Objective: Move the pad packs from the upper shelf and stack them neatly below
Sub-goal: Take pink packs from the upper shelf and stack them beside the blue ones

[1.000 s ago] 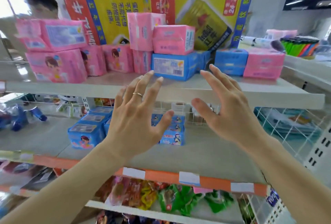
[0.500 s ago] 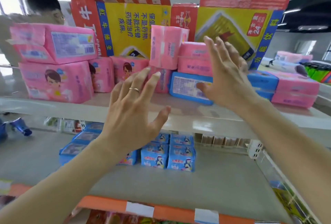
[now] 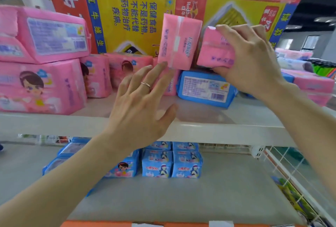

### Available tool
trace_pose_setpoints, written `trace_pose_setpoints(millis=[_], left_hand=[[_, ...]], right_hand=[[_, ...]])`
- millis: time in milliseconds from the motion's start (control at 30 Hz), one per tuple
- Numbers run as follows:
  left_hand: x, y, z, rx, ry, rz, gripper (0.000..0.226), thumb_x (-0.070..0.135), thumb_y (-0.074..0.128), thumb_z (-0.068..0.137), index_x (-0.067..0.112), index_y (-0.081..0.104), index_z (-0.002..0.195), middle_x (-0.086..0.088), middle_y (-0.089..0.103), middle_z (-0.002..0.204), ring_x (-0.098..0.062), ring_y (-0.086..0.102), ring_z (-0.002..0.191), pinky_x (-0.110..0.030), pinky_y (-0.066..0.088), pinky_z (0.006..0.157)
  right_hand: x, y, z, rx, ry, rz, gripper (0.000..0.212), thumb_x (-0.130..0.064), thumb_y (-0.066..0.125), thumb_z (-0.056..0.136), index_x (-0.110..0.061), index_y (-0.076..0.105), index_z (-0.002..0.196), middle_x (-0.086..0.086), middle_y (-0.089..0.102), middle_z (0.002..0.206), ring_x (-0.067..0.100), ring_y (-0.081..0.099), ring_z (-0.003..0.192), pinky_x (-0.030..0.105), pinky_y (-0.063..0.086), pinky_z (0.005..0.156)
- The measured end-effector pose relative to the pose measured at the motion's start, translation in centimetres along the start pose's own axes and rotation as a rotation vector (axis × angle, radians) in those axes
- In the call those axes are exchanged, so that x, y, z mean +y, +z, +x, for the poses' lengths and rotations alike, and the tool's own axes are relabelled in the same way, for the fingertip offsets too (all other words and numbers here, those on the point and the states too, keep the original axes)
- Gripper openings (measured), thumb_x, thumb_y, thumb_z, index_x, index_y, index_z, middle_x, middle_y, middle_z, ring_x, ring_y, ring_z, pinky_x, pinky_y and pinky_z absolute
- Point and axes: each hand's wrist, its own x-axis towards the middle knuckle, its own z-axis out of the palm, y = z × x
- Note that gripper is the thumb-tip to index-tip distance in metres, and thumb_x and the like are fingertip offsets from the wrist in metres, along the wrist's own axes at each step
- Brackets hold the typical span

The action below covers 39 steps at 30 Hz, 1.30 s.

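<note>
Two small pink packs sit at the centre of the upper shelf [image 3: 227,117]. One pink pack [image 3: 216,50], right of centre, is in the grip of the right hand [image 3: 254,63]: fingers curl over its top edge and the thumb tucks under its bottom, where it rests on or just above a flat blue pack [image 3: 205,88]. Just to its left an upright pink pack [image 3: 179,41] stands tilted, perched on another pink pack below it. The left hand [image 3: 140,103] has its fingers spread and straight, holding nothing; its fingertips [image 3: 162,65] are at or just short of the upright pack's lower corner, and I cannot tell whether they touch.

Further left in the frame, larger pink packs [image 3: 41,59] are piled two high, with more small ones behind. Red and yellow cartons [image 3: 127,14] line the back. On the lower shelf [image 3: 200,196], blue packs [image 3: 172,161] already stand in neat stacks at the middle.

As a judgement, the risk lies with the tilted pack: drawing the gripped pack out beside it could remove its support or nudge it, so it topples forward off the shelf edge. The soft wrapping may also slip in a one-handed hold if the pack is squeezed at its corner only.
</note>
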Motion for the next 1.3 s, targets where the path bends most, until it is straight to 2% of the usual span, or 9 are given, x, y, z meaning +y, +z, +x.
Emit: trace_pose_setpoints(millis=[200,367,467,567,667,767,900,1067,1300], left_hand=[[1.6,0.9,-0.2,0.019,0.024,-0.072,0.069,0.050,0.049,0.087,0.020,0.041,0.149,-0.004,0.036,0.157,-0.029,0.033,0.143,-0.054,0.028,0.115],[5.0,1.0,-1.6,0.038,0.021,-0.234,0.068,0.049,0.048,0.088,0.017,0.042,0.147,-0.003,0.037,0.156,-0.027,0.035,0.140,-0.042,0.028,0.113],[7.4,1.6,-2.5,0.035,0.023,-0.382,0.067,0.047,0.050,0.089,0.013,0.042,0.147,-0.005,0.043,0.152,-0.028,0.041,0.134,-0.043,0.036,0.111],[9.9,2.3,-3.4,0.028,-0.012,-0.468,0.070,0.049,0.051,0.088,0.013,0.040,0.147,-0.004,0.050,0.144,-0.026,0.044,0.131,-0.047,0.036,0.110],[12.5,1.9,-4.2,0.041,-0.078,-0.544,0.070,0.051,0.053,0.087,0.014,0.042,0.145,0.006,0.051,0.138,-0.020,0.043,0.130,-0.040,0.033,0.108],[15.0,1.0,-5.2,0.054,-0.129,-0.711,0.063,0.047,0.056,0.087,0.018,0.045,0.142,0.017,0.049,0.135,-0.011,0.048,0.127,-0.037,0.038,0.106],[17.5,0.7,-7.1,-0.069,-0.225,-0.972,0.063,0.048,0.058,0.087,0.029,0.037,0.143,0.016,0.048,0.145,-0.007,0.052,0.129,-0.040,0.043,0.105],[19.6,0.6,-11.6,-0.206,-0.414,-1.378,0.078,0.055,0.070,0.083,0.024,0.035,0.146,-0.001,0.057,0.140,-0.026,0.057,0.125,-0.056,0.046,0.102],[21.1,-1.3,-19.6,-0.088,-0.601,-1.420,0.068,0.035,0.074,0.086,0.016,0.043,0.143,-0.015,0.064,0.126,-0.034,0.064,0.113,-0.048,0.055,0.090]], right_hand=[[1.9,-5.4,-4.1,0.199,0.067,0.050,0.079,-0.042,0.081,0.078,-0.015,0.047,0.145,0.014,0.055,0.131,0.037,0.047,0.120,0.029,0.035,0.092],[2.7,-8.9,-10.6,0.375,0.245,0.336,0.082,-0.050,0.086,0.072,-0.041,0.042,0.140,0.000,0.054,0.136,0.029,0.050,0.126,0.044,0.046,0.104],[2.3,-9.9,-14.3,0.359,0.311,0.440,0.087,-0.026,0.090,0.073,-0.011,0.044,0.145,0.013,0.053,0.138,0.026,0.051,0.127,0.039,0.048,0.102],[2.9,-10.1,-17.4,0.339,0.354,0.650,0.094,-0.013,0.093,0.068,0.000,0.041,0.145,0.015,0.051,0.142,0.028,0.051,0.131,0.036,0.056,0.093],[2.9,-10.8,-19.6,0.358,0.412,0.918,0.084,-0.010,0.090,0.065,-0.005,0.048,0.138,0.009,0.060,0.131,0.025,0.059,0.123,0.030,0.055,0.092],[3.0,-11.9,-21.9,0.354,0.528,1.301,0.064,-0.021,0.091,0.060,-0.024,0.063,0.118,-0.001,0.071,0.114,0.024,0.067,0.108,0.045,0.056,0.092],[4.0,-12.7,-25.0,0.190,0.744,1.651,0.050,0.002,0.074,0.068,-0.020,0.063,0.111,0.004,0.072,0.108,0.028,0.068,0.106,0.051,0.055,0.086],[3.3,-12.1,-29.1,-0.150,0.835,1.885,0.079,-0.026,0.098,0.051,-0.014,0.062,0.121,0.012,0.069,0.114,0.034,0.067,0.108,0.055,0.055,0.083],[0.1,-10.6,-33.2,-0.420,0.889,1.953,0.085,-0.031,0.099,0.049,-0.023,0.066,0.127,0.009,0.072,0.116,0.028,0.070,0.107,0.048,0.058,0.083]])
